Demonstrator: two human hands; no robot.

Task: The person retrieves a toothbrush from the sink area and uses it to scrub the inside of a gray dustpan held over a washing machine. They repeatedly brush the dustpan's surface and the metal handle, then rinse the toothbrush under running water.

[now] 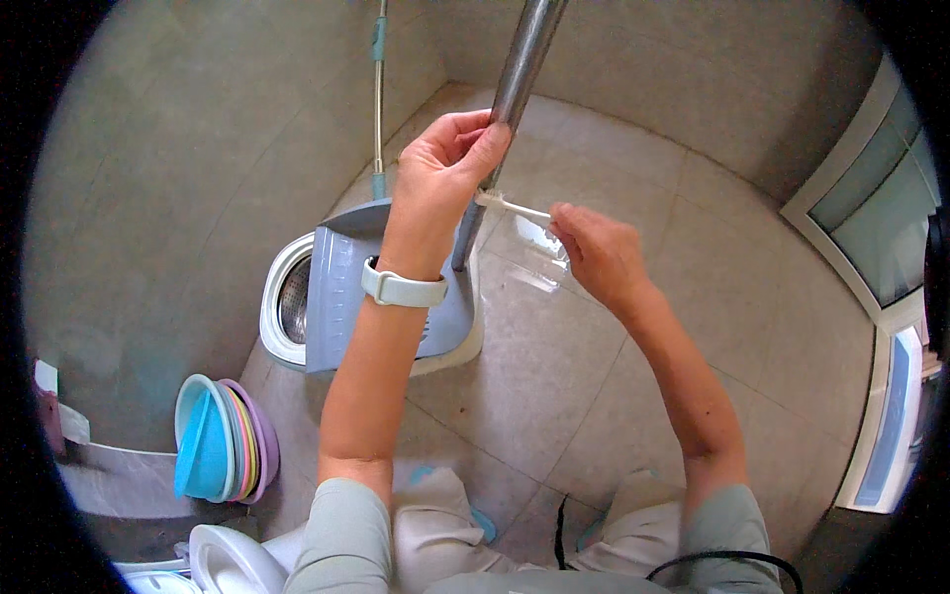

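Observation:
My left hand [450,163] is closed round a grey metal pole [524,69] with thumb and fingers; a white watch band circles that wrist. The pole slants down to a blue-grey dustpan [341,297]. In my right hand [604,252] is a white toothbrush [524,210], gripped by its handle. Its bristles touch the pole just below my left hand. The dustpan rests over a white mop bucket [282,342] with a perforated metal basket, and hides part of it.
A mop handle [378,109] leans at the left wall. Stacked coloured basins [213,445] stand at the lower left, near a white toilet-like rim [223,559]. A framed glass door [881,208] is at the right. Wet patches shine on the tiled floor [539,277].

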